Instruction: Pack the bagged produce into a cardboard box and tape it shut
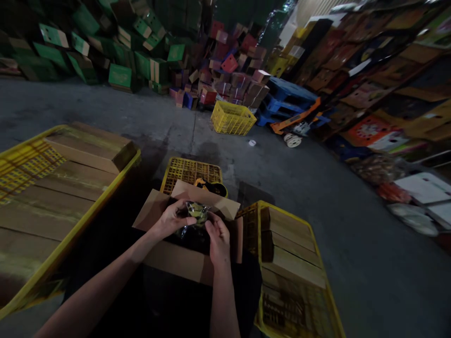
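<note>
Over the open cardboard box (183, 260) in front of you, both hands meet on a small clear-wrapped packet (197, 211) with something yellow-green inside. Your left hand (171, 218) is curled round its left side, fingers closed on the wrapping; your right hand (217, 234) pinches the lower right edge with thumb and fingertips, the rest of the hand loosely folded. The light is poor, so I cannot say for sure what the packet contains, only that the film is shiny and crinkled.

Keep the packet right above the box's dark opening, as it is now, so anything that slips falls inside and not on the concrete floor (299, 188). Grip the film by its edges, not the middle, and let the left hand carry the weight while the right does the fine work. Mind the raised far flap (207, 195), which sits just behind the packet; keep your knuckles clear of it.

A yellow crate (190, 171) stands just beyond the box, with a dark, yellow-trimmed object in it. Two more yellow crates holding flattened cardboard flank you, left (116, 176) and right (331, 300).
</note>
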Demonstrator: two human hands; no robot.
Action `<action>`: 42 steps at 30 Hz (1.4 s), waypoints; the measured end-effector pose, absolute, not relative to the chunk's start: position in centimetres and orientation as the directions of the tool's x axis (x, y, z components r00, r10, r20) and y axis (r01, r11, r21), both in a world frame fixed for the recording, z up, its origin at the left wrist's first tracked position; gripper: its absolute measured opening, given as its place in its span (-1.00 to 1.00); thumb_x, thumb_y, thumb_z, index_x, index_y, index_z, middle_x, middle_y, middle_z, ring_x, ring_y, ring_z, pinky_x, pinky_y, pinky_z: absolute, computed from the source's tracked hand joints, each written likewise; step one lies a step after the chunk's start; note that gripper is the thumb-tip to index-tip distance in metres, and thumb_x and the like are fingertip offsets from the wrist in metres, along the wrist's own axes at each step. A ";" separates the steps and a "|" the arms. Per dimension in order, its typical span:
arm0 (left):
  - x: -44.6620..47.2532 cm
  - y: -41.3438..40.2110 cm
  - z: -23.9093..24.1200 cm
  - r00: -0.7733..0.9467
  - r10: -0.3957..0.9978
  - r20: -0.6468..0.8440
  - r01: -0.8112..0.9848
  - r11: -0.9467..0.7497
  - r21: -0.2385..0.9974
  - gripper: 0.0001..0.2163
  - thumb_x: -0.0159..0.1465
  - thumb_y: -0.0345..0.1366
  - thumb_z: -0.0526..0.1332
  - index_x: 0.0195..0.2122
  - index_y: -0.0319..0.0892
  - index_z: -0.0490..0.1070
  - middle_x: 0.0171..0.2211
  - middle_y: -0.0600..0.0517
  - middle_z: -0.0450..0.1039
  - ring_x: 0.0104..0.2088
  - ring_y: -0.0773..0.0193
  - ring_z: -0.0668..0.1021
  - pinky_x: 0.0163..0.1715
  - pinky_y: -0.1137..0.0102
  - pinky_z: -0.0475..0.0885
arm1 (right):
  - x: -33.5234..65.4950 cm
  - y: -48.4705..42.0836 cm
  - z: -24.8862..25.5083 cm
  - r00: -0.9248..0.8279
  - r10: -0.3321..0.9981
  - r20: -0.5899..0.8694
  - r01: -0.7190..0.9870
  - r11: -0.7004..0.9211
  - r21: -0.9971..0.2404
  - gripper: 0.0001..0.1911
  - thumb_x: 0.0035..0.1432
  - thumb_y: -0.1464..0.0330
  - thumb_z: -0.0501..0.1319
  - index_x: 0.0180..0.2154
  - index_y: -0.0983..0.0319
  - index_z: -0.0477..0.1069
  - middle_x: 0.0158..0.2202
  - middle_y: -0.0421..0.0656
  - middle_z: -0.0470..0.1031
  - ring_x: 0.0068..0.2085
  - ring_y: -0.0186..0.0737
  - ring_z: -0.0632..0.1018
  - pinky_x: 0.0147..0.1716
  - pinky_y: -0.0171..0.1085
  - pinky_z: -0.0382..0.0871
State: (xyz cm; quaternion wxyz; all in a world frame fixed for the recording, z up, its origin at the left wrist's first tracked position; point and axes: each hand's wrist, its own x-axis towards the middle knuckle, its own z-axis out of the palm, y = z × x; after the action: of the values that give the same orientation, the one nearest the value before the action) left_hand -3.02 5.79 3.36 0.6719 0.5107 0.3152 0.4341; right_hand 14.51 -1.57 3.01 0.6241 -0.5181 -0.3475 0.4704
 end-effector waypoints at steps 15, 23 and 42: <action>-3.0 5.8 3.4 0.501 0.863 0.063 -0.299 0.104 0.949 -0.59 0.13 -0.17 0.49 -0.05 -0.21 0.53 -0.05 -0.10 0.60 0.02 0.02 0.60 0.13 0.18 0.43 | 13.9 -1.9 4.0 0.218 0.970 -0.112 -0.223 -0.063 -0.973 -0.47 -0.01 0.32 0.50 0.04 0.15 0.53 0.01 -0.13 0.62 0.05 -0.05 0.59 0.10 -0.12 0.45; -2.9 5.8 3.0 0.498 0.867 0.022 -0.328 0.164 0.930 -0.43 0.07 -0.23 0.53 0.11 -0.18 0.49 0.05 -0.12 0.57 0.06 0.00 0.59 0.12 0.19 0.45 | 14.3 -1.9 3.6 0.361 0.932 -0.031 -0.194 0.043 -0.980 -0.46 -0.05 0.39 0.49 0.02 0.11 0.51 0.02 -0.15 0.59 0.04 -0.04 0.57 0.05 -0.10 0.47; -3.4 5.5 3.0 0.458 0.885 -0.083 -0.266 0.226 0.937 -0.52 0.16 -0.13 0.46 0.08 -0.15 0.47 -0.04 -0.07 0.54 -0.04 0.08 0.57 -0.10 0.34 0.49 | 14.3 -2.5 4.0 0.373 0.924 0.085 -0.248 0.188 -0.950 -0.42 0.10 0.37 0.32 0.19 0.03 0.44 0.43 -0.18 0.16 0.43 0.03 0.16 0.28 0.02 0.27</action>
State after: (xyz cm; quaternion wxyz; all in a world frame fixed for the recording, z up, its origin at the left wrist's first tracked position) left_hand -3.41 5.54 3.00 0.7110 0.4725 0.3275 0.4049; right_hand 14.27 -2.55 4.02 0.6819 -0.4704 -0.3592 0.4298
